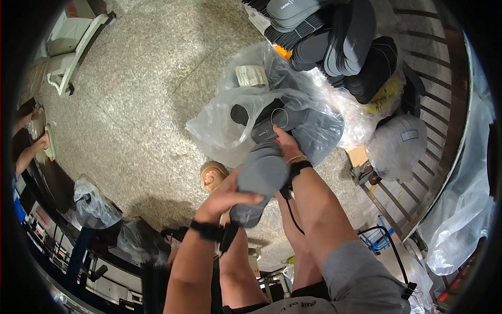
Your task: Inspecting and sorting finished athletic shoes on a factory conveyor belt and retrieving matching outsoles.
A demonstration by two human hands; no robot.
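Left hand (226, 198): wrapped over near end of grey insole stack (260, 180), fingers curled across top, clamped on it; black wrist strap just behind.
Right hand (288, 147): at far end of same stack, mostly hidden behind it; palm against stack edge, grip closed on it as far as visible; black strap and thin band at wrist.
Stack position: between both hands, held above floor, over bent knees.
Stack axis: long axis runs from left hand away toward right hand and open bag; far end points into bag mouth, near end toward body. Slightly tilted, far end higher in frame.
Stack count: one bundle; number of single insoles inside not readable.
Clear plastic bag (225, 125): one, just beyond right hand, mouth open, dark insoles inside.
Dark insole piles (340, 42): several overlapping heaps well beyond right hand; exact count not readable.
Other bags (397, 146): one filled bag right of right hand.
Foot in sandal (213, 175): one, just beside left hand, on speckled floor (136, 94).
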